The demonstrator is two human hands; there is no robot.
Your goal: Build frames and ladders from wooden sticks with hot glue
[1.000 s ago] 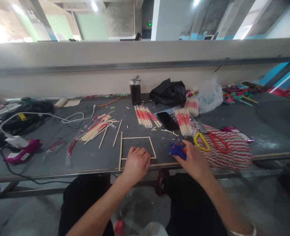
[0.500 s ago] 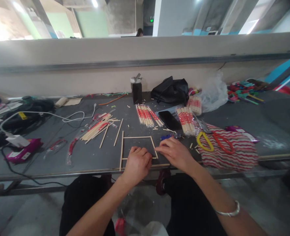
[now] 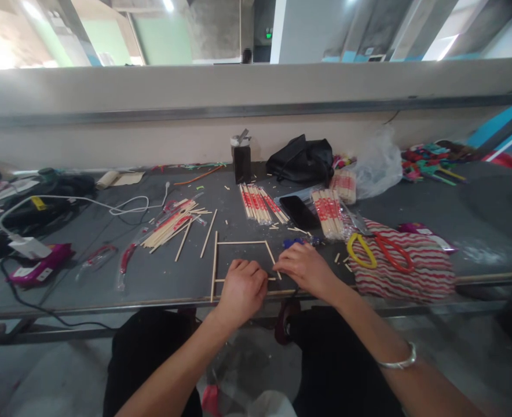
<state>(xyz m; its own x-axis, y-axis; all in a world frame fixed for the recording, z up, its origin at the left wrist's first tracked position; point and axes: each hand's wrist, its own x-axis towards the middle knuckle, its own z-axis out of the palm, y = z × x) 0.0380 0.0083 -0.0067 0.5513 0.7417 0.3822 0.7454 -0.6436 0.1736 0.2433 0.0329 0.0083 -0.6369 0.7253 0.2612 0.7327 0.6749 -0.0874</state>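
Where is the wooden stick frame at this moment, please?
In the head view, the stick frame lies just left of centre by the table's front edge, with the left hand over its lower stick and the right hand at its right stick.

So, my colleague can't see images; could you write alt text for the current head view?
A person's left hand covers part of a thin stick frame on a dark table; the right hand is at its right stick. Loose sticks lie left, a striped cloth right.
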